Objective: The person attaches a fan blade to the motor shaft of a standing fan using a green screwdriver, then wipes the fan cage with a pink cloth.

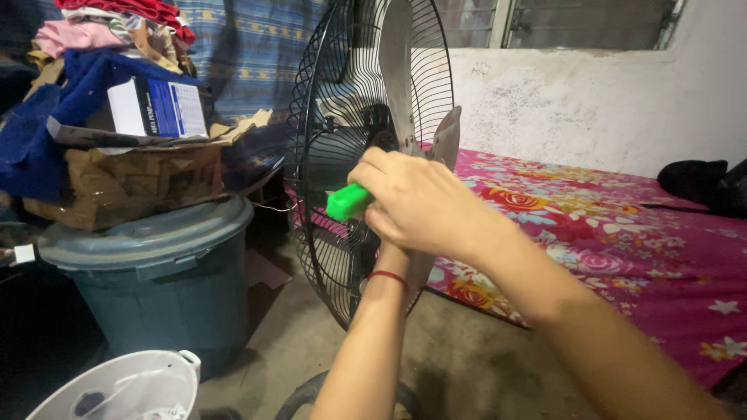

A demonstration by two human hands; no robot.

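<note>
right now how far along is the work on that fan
Done, by the look of it: the front guard is off, since the blades stand bare against the rear grille. In hand: the right hand holds a green tool at the hub, the left hand mostly hidden behind it. Left: the blades sit on the fan, not yet off.

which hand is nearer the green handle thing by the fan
Right. The right hand is closed around the green handle at the fan's hub. The left hand sits just behind and below it, mostly hidden; only its wrist with a red string shows.
</note>
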